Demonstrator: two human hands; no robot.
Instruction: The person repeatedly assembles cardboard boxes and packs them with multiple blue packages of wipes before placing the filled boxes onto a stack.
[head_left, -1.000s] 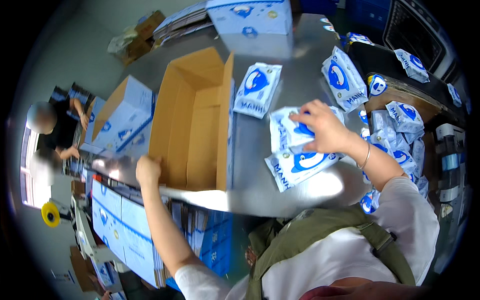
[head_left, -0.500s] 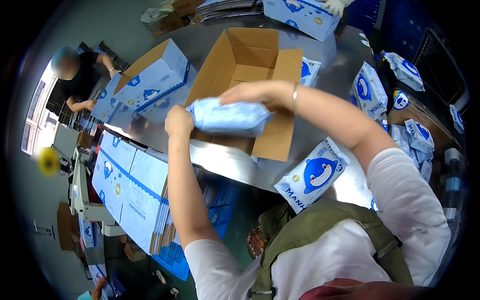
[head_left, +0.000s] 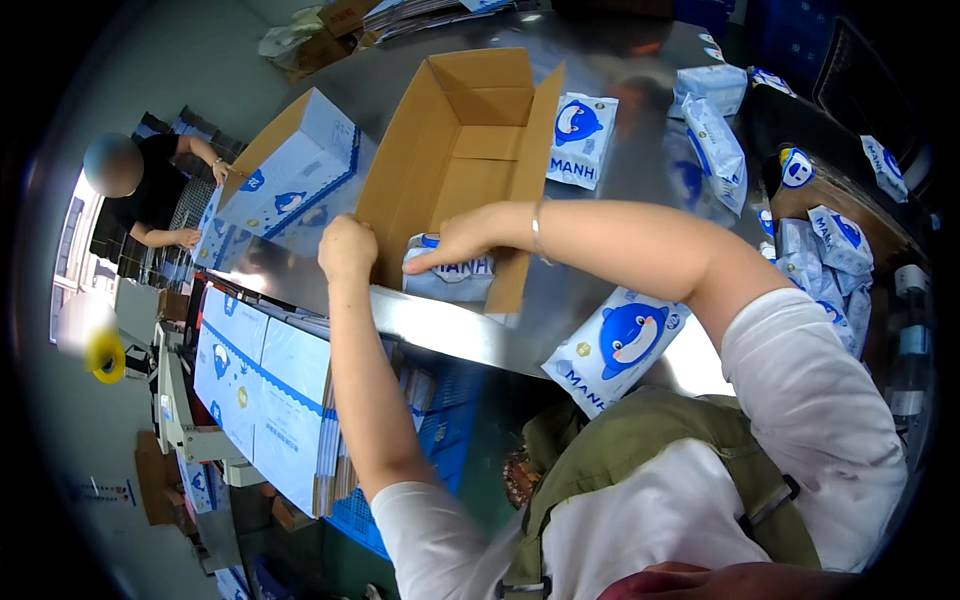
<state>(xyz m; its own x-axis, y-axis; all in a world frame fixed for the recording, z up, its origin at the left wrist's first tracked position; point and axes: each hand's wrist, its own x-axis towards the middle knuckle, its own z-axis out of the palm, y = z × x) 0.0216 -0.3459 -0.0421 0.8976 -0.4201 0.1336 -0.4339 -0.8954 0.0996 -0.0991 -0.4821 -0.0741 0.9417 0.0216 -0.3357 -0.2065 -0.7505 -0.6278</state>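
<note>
An open brown-lined cardboard box (head_left: 400,170) stands at the table's near edge. My left hand (head_left: 348,247) is closed on the near left corner of its rim. Inside the near end lies a soft white-and-blue plastic pack (head_left: 450,285). My right hand (head_left: 465,238) reaches over the box's right side and holds this pack, thumb across its top; the other fingers are partly hidden. Beside the box on the right lies another soft pack (head_left: 580,140) with a blue whale print. A larger-looking pack (head_left: 622,335) rests at the table edge close to my body.
More packs (head_left: 715,150) lie at the right, several in a brown carton (head_left: 825,185). At the left a person (head_left: 150,190) handles a light-blue printed box (head_left: 290,170). Flattened cartons (head_left: 265,385) are stacked below the metal table (head_left: 440,325) on a blue crate.
The pack went down from above the rim into the box's near end, my right hand with it. The printed box and gloved hand at the back right have left view.
</note>
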